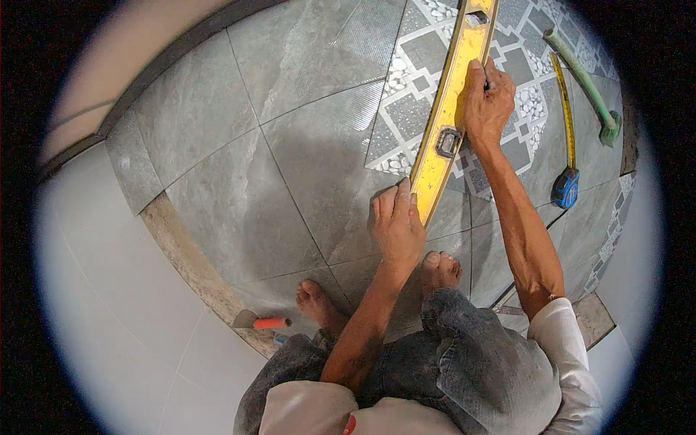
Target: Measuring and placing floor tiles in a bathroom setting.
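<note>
A long yellow spirit level (452,94) lies diagonally across patterned grey-and-white tiles (413,116) at the upper middle. My left hand (399,225) holds its near end, fingers bent against the edge. Farther up, my right hand (488,105) is closed on the level's right edge, thumb and fingers pressed against it. To the right of that hand, a blue tape measure (565,187) lies with its yellow blade pulled out. Beside the tape is a green mallet (583,72) with a long handle, lying on the floor.
Plain grey tiles (210,210) spread to the left, bordered by a bare strip (181,239) and a curved dark edge (159,69). An orange-handled trowel (272,322) lies at the lower left. My bare feet (313,301) rest on the tiles below my hands.
</note>
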A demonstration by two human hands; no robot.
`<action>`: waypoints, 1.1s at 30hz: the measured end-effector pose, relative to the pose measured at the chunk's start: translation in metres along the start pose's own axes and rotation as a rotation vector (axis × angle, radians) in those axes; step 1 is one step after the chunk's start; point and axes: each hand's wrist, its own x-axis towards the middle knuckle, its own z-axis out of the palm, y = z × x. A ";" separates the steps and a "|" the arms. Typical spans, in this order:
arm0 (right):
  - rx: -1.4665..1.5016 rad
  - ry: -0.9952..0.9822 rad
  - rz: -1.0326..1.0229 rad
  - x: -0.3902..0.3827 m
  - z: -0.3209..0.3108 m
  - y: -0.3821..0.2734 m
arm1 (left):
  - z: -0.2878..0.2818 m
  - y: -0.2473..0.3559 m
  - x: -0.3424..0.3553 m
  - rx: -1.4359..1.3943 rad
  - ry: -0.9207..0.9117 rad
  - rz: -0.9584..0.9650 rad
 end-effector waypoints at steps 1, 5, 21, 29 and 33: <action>0.008 -0.002 0.027 0.000 -0.001 0.002 | 0.002 0.000 -0.001 0.003 -0.001 0.010; -0.004 -0.032 0.085 0.001 -0.003 0.005 | 0.003 0.002 0.000 -0.002 -0.022 0.008; -0.028 -0.098 0.116 0.009 -0.019 -0.020 | 0.001 0.002 -0.001 -0.037 -0.005 0.040; -0.001 -0.093 0.152 0.005 -0.014 -0.011 | 0.001 0.002 -0.002 -0.051 -0.049 0.003; -0.006 -0.069 0.093 0.004 -0.016 -0.010 | 0.002 0.003 -0.004 -0.024 -0.033 0.024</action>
